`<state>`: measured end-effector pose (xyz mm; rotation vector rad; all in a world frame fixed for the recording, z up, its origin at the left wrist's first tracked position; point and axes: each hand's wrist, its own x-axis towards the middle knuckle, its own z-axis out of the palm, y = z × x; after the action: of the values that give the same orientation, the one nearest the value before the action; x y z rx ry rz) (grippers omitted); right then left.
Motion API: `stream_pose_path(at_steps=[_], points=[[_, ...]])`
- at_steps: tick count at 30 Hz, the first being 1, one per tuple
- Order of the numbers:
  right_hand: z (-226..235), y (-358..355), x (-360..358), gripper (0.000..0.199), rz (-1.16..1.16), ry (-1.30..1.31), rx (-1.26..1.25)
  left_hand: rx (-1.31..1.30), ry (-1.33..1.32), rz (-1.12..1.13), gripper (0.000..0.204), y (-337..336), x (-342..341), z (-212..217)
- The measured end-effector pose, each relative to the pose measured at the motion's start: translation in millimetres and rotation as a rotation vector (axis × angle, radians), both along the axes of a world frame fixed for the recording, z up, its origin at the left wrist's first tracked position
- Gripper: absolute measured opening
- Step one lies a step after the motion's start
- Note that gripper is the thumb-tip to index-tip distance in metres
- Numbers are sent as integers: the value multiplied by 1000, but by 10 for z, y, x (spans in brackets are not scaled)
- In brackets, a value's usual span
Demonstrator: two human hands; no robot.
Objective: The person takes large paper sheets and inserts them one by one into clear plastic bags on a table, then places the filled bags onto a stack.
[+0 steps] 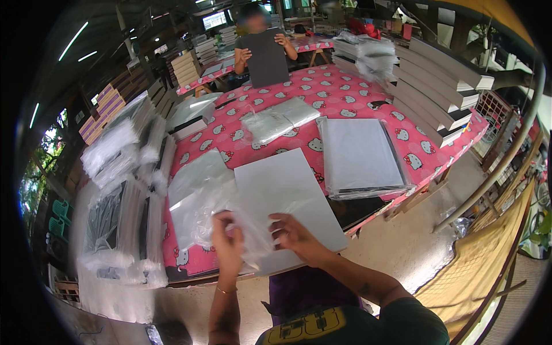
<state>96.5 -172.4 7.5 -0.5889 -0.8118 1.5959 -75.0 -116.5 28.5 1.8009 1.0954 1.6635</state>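
At the near edge of the table, my left hand [229, 240] is closed on a clear plastic bag [256, 237], which looks crumpled and slightly blurred. My right hand [294, 236] is just beside the bag's right edge, its fingers bent but apart; whether they touch the plastic is hard to see. Beneath both hands lies a large pale grey board [290, 190], flat and slanted, its near edge close to my body. More clear plastic sleeves [198, 187] spread out to the left of the board, partly behind my left hand.
Plastic-wrapped stacks [118, 213] rise on the left. To the right are a wrapped pile of white sheets [363, 152] and a tall stack of thick books [431, 86]. A bundle of clear bags [280, 119] lies mid-table. Across the pink tablecloth [345, 98], a person holds a dark board [263, 58].
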Motion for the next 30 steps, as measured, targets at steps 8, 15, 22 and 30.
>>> stream_pose_path(at_steps=[8,15,22,30], points=[[-243,186,245,26,40,405,-103,-298,-379,-222,5,-113,-9,-54],[1,136,382,40,146,652,-247,-746,-888,-455,13,-298,-46,207],[-12,194,548,36,-302,-1045,444,-447,-499,-593,17,-464,-56,330],[329,135,900,22,423,101,238,-346,339,-312,19,-75,-734,159]])
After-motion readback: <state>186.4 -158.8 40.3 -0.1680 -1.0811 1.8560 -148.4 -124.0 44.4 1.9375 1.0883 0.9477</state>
